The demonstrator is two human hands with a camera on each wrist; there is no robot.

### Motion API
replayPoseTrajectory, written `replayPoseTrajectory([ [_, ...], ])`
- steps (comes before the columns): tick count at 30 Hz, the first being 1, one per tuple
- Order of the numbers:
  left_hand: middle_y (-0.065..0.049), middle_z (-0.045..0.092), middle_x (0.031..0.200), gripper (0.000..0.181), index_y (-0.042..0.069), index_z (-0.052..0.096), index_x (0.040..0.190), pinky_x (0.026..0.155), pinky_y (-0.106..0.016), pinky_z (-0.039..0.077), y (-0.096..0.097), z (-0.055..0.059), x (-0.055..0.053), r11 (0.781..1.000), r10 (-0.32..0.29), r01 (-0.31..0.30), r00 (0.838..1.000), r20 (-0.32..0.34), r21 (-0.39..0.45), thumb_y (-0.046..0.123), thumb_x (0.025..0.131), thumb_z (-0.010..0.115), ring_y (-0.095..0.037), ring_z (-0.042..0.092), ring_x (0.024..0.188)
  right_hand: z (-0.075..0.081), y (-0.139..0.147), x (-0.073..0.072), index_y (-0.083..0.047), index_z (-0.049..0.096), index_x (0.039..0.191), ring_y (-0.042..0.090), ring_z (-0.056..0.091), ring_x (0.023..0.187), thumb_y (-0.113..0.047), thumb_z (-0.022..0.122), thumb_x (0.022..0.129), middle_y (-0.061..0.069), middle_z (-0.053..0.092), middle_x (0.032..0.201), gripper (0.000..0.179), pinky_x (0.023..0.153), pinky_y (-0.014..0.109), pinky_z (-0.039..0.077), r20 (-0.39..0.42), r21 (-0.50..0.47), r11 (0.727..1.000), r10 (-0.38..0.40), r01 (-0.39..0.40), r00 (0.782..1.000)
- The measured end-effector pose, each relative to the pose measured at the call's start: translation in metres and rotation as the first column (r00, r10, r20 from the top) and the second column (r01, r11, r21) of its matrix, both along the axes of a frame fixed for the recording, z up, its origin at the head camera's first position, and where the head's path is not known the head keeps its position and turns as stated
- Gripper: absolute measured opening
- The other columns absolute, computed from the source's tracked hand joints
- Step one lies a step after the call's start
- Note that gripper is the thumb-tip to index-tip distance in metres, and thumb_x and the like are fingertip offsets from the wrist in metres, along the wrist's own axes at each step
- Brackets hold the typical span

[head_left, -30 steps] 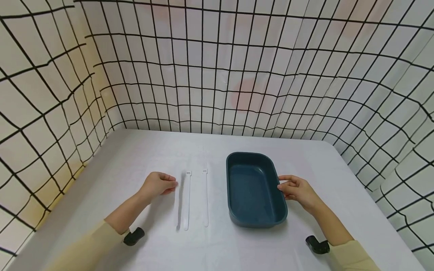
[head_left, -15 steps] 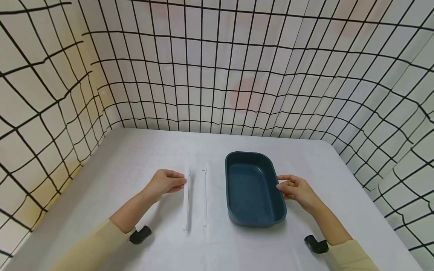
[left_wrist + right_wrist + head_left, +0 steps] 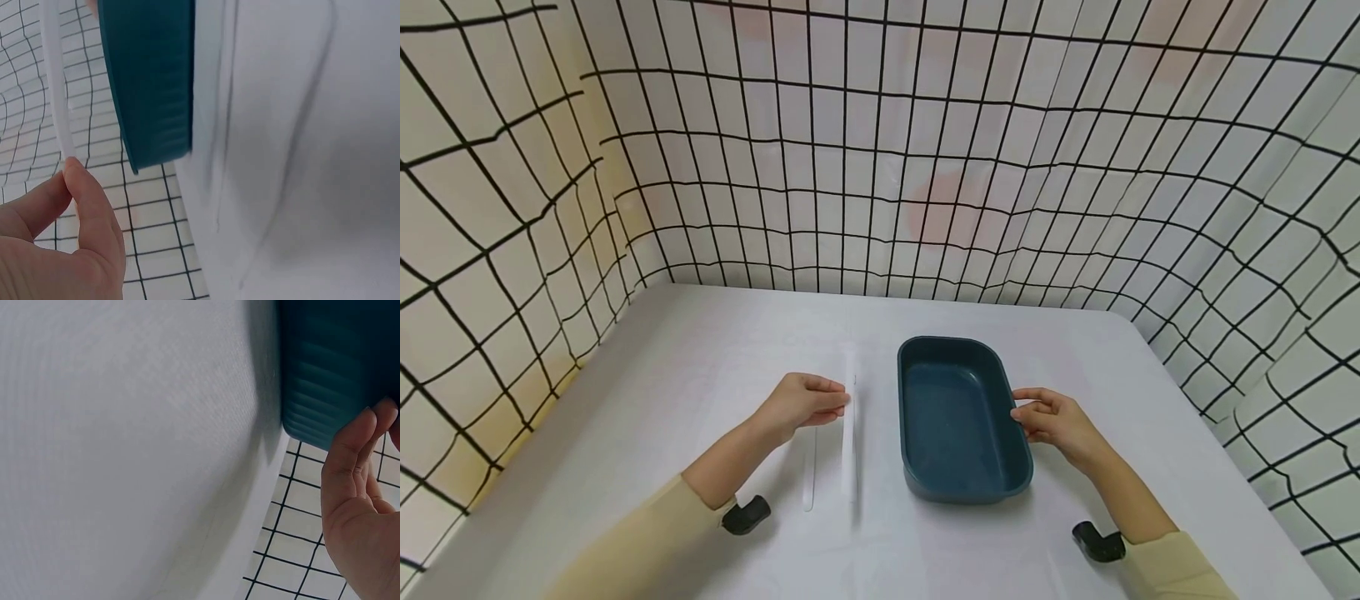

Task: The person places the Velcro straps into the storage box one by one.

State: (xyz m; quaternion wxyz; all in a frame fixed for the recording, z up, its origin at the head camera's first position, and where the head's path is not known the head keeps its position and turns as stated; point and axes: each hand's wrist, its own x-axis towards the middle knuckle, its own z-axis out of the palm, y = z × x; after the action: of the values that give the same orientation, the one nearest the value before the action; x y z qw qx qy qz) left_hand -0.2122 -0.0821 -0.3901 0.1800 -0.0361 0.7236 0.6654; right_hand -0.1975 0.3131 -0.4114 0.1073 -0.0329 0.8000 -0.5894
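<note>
In the head view my left hand (image 3: 808,406) pinches a thin white strap (image 3: 849,433), like a cable tie, between thumb and fingertips. The strap hangs lengthwise over the table and also shows as a pale band (image 3: 57,94) in the left wrist view. Partly behind that hand lies a second white strap (image 3: 809,483). To the right stands a dark teal rectangular bin (image 3: 966,421) with nothing visible inside. My right hand (image 3: 1062,427) grips the bin's right rim, and in the right wrist view its fingertips (image 3: 359,428) meet the ribbed outer wall.
A white cloth covers the table (image 3: 925,550). Black netting (image 3: 850,175) over pale cloth encloses the back and sides. Small black devices hang at the left cuff (image 3: 747,515) and the right cuff (image 3: 1099,542).
My left hand has moved steadily right, carrying its strap past one strap and over the position of the other beside the bin. The right hand stays at the bin's rim.
</note>
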Motion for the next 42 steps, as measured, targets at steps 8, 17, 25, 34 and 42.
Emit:
replayPoseTrajectory([
  [8,-0.015,0.070,0.091,0.020,-0.007,0.066,0.105,0.069,-0.024,0.056,0.019,0.005,0.000,1.000,-0.014,0.014,1.000,0.006,0.021,0.005,0.089,0.070,-0.012,0.067,0.070,0.002,0.000,0.000,0.011,0.042,0.135,0.017,0.060,0.073,-0.015,0.065,0.095,0.007,0.066,0.091,0.053,0.070,0.028,0.055,0.008,0.008,1.000,-0.005,0.004,1.000],
  [17,-0.020,0.069,0.095,0.021,-0.006,0.067,0.106,0.069,-0.024,0.056,0.037,0.010,-0.002,0.998,-0.041,0.041,0.999,0.008,0.050,0.006,0.089,0.070,-0.015,0.068,0.072,0.000,0.000,0.001,0.011,0.043,0.135,0.017,0.060,0.073,-0.015,0.064,0.095,0.007,0.065,0.090,0.052,0.070,0.028,0.055,0.006,0.005,1.000,0.003,-0.003,1.000],
  [25,-0.010,0.070,0.084,0.024,-0.007,0.066,0.109,0.066,-0.022,0.056,0.056,0.011,-0.008,0.994,-0.046,0.041,0.998,0.049,0.106,0.006,0.090,0.070,-0.011,0.067,0.067,-0.002,0.002,0.000,0.011,0.042,0.135,0.017,0.060,0.073,-0.016,0.064,0.096,0.007,0.065,0.091,0.052,0.070,0.029,0.055,0.006,0.008,1.000,0.005,-0.005,1.000],
  [34,-0.009,0.069,0.080,0.023,-0.008,0.066,0.108,0.062,-0.020,0.055,0.073,0.010,-0.014,0.987,-0.050,0.038,0.996,0.080,0.153,0.003,0.089,0.070,-0.010,0.067,0.065,-0.002,0.001,0.000,0.012,0.044,0.133,0.016,0.059,0.071,-0.015,0.065,0.095,0.006,0.065,0.088,0.051,0.069,0.028,0.055,0.006,-0.007,1.000,0.002,-0.002,1.000],
  [42,-0.008,0.069,0.080,0.021,-0.007,0.066,0.107,0.062,-0.018,0.054,0.082,0.009,-0.019,0.987,-0.067,0.055,0.995,0.076,0.150,0.004,0.090,0.070,-0.009,0.067,0.065,-0.002,0.003,0.000,0.012,0.043,0.133,0.016,0.059,0.071,-0.016,0.065,0.095,0.007,0.066,0.089,0.052,0.069,0.028,0.055,0.003,-0.006,1.000,0.011,-0.011,1.000],
])
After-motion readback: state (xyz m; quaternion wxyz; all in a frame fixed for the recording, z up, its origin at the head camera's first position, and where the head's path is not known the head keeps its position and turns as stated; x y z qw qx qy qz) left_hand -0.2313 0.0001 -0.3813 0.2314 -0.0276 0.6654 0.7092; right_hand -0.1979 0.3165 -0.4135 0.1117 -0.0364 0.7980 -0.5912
